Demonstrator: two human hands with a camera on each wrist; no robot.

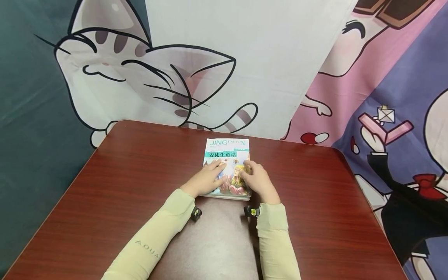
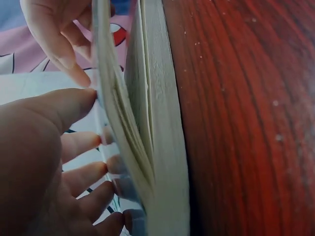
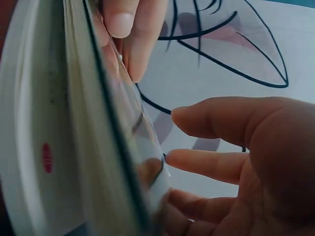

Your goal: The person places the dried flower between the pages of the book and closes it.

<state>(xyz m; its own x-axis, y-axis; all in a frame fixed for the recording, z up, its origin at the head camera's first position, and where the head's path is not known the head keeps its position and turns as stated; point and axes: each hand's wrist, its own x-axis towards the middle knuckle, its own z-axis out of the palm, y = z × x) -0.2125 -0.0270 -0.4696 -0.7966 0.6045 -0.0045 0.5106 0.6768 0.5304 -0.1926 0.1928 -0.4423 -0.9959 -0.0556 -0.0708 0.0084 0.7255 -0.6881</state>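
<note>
A paperback book (image 1: 229,169) with a colourful cover lies flat on the table between both hands. My left hand (image 1: 203,180) rests its fingertips on the left part of the cover, fingers spread. On the right side of the cover, my right hand (image 1: 260,182) touches it with extended, slightly bent fingers. The left wrist view shows the book's page edges (image 2: 170,147) with a gap between the upper pages and the thicker lower block. A similar gap appears in the right wrist view, beside the spread right fingers (image 3: 211,164). Neither hand is wrapped round the book.
The reddish-brown wooden table (image 1: 147,163) has rounded far corners. Behind it hangs a cloth backdrop (image 1: 273,58) with cartoon cats and figures. A small dark camera strap (image 1: 196,213) is on the left wrist, and another band (image 1: 251,211) is on the right.
</note>
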